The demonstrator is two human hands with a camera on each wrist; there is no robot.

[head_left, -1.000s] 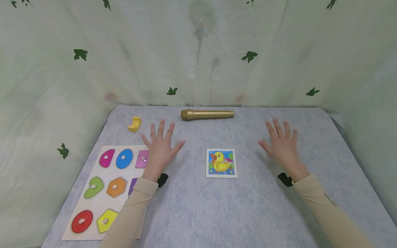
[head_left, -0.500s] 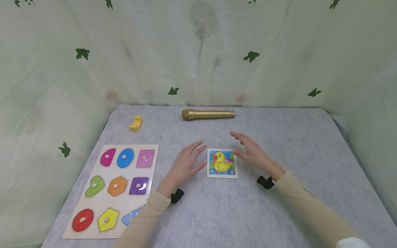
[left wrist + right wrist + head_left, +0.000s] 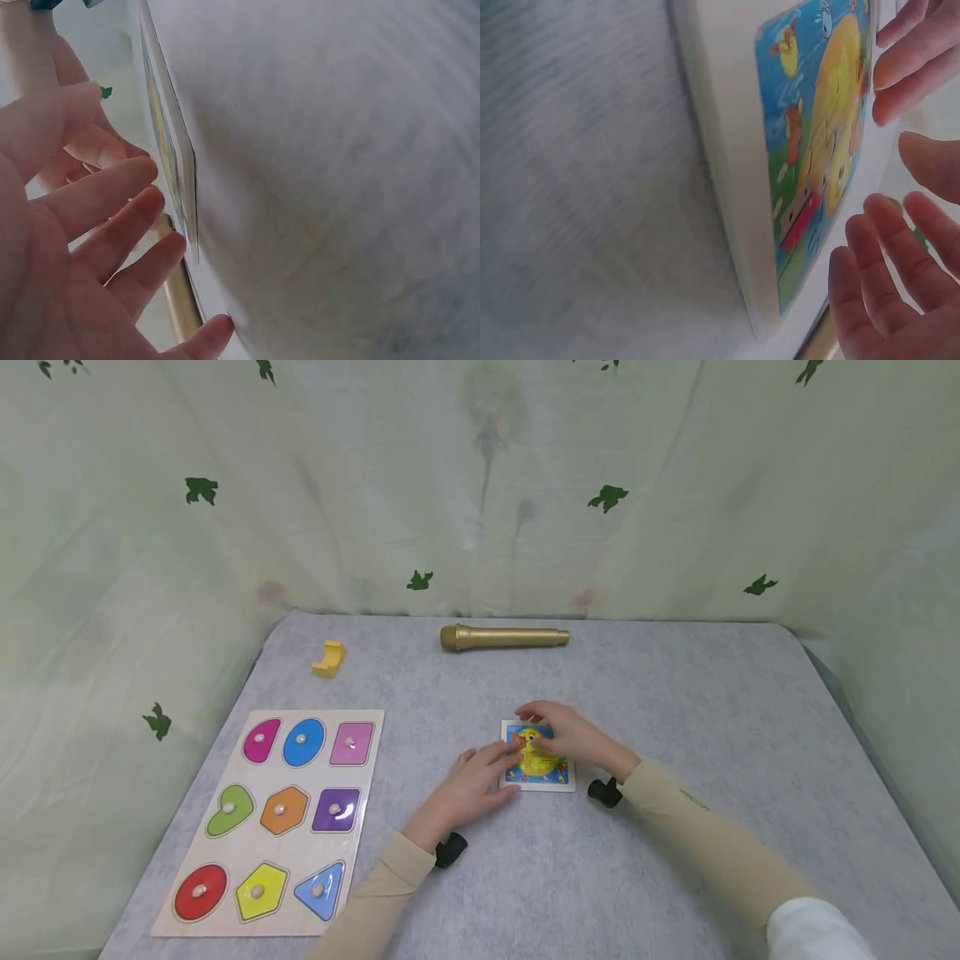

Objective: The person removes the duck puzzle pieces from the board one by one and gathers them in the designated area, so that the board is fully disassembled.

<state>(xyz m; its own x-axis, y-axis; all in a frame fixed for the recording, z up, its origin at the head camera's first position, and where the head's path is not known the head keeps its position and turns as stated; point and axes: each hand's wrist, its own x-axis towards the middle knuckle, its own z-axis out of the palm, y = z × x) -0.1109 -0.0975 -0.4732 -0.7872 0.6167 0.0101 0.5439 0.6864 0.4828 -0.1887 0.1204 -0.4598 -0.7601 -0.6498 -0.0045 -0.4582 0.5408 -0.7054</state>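
A small square duck puzzle (image 3: 542,769) in a white frame lies flat at the middle of the table. My left hand (image 3: 472,785) reaches over its left edge with fingers extended, as the left wrist view also shows beside the puzzle's rim (image 3: 174,135). Over the top part of the puzzle is my right hand (image 3: 576,735), its fingers loosely bent above the far edge. The right wrist view shows the duck picture (image 3: 829,112) from low down, with the right fingers (image 3: 870,277) spread and gripping nothing. Whether any fingertip touches the puzzle I cannot tell.
A white knob puzzle board (image 3: 296,852) with several coloured shapes lies to the left. A gold microphone (image 3: 504,637) rests at the back, and a small yellow curved block (image 3: 328,659) stands at the back left. Patterned curtains (image 3: 480,485) surround the table (image 3: 675,877).
Both hands have come inward from wide apart with spread fingers. The left moved right and nearer, the right moved left, and they now hover over the duck puzzle, which has stayed put.
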